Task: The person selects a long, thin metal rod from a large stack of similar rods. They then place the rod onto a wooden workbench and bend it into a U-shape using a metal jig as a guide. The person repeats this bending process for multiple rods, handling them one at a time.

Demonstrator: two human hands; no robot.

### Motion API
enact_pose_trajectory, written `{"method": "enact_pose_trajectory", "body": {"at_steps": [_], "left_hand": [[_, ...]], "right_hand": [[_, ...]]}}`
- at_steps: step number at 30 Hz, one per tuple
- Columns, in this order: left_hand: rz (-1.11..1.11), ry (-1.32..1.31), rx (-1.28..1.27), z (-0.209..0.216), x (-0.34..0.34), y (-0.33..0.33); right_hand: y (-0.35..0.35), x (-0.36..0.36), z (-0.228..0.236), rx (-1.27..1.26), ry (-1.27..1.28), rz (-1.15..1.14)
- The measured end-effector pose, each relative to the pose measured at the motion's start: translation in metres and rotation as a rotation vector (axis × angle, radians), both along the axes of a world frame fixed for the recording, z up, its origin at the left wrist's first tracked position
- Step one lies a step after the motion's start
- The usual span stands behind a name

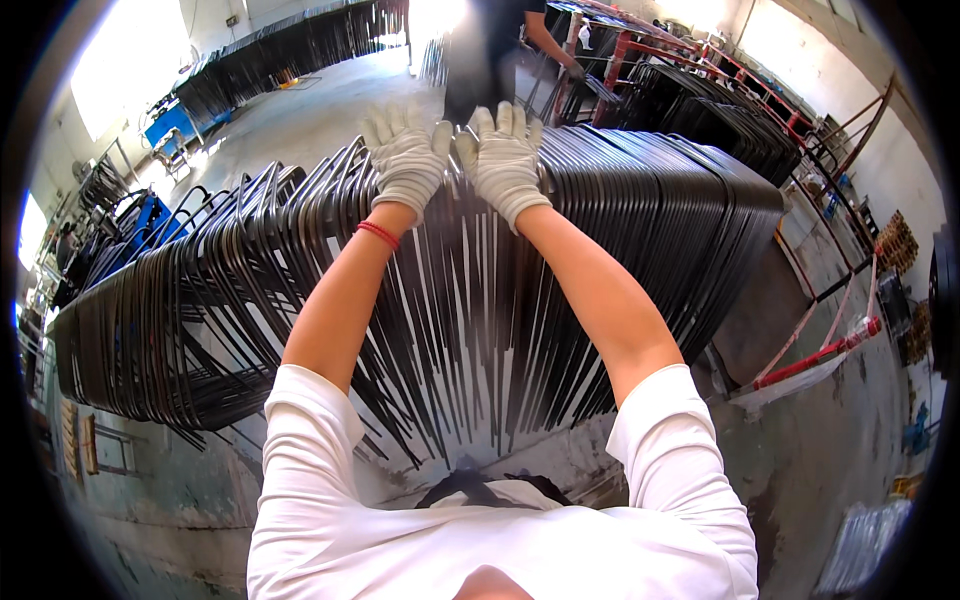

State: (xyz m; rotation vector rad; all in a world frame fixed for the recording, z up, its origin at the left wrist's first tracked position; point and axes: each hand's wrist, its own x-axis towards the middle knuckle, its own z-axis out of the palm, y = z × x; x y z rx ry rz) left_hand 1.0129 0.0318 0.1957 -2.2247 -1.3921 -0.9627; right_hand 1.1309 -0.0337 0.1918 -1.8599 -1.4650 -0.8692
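Note:
A long row of dark bent metal tube frames (630, 185) stretches across in front of me, packed side by side with their legs hanging down. My left hand (408, 165), in a whitish work glove, reaches over the top of the row near its middle, fingers spread. Close beside it on the right, my right hand (503, 165) wears a matching glove, its fingers extended and slightly blurred. Whether the palms press on the tubes or hover just over them, I cannot tell. No object shows in either hand.
Beyond the row stands another person (490, 50) in dark clothes, with a gloved hand at a red rack (618, 65). More dark tube frames (290, 55) line the back left. A blue machine (172, 125) stands at left, and a red bar (815, 355) lies at right.

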Motion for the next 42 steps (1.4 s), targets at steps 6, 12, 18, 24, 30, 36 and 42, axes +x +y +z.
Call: {"method": "enact_pose_trajectory", "body": {"at_steps": [6,12,18,24,30,36,42], "left_hand": [[-0.046,-0.057,-0.243,-0.001,0.0,0.002],[0.027,-0.055,-0.218,0.0,-0.007,0.004],[0.03,-0.053,-0.253,0.004,-0.006,0.002],[-0.006,-0.057,-0.303,0.006,-0.009,0.002],[-0.017,-0.032,-0.363,0.003,-0.009,0.006],[-0.038,-0.035,-0.509,0.007,-0.009,0.009],[-0.056,-0.009,-0.575,0.009,-0.013,0.009]], "right_hand": [[-0.001,0.0,0.002,-0.34,0.155,-0.063],[0.001,-0.002,0.006,-0.413,0.199,-0.03],[-0.003,-0.001,0.008,-0.43,0.18,-0.033],[-0.011,-0.005,0.024,-0.582,0.281,0.011],[-0.009,-0.003,0.022,-0.598,0.291,0.02],[-0.001,0.001,0.012,-0.548,0.251,0.019],[-0.002,-0.002,0.014,-0.556,0.276,0.015]]}}
